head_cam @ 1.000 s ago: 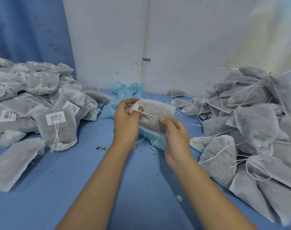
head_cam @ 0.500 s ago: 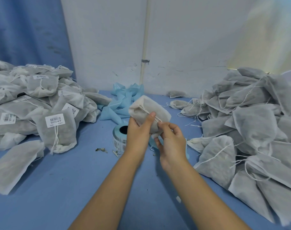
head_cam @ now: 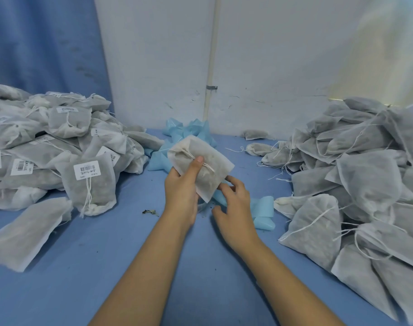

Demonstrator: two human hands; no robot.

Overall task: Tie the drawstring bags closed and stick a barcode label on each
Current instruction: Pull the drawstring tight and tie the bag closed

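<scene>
Fingers of our left hand grip a grey mesh drawstring bag above mid-bench, thumb on its white cord. Our right hand curls loosely just below, over a blue backing strip. We cannot tell whether it holds anything. Bare bench separates the labelled pile from the unlabelled pile, both cut off.
</scene>
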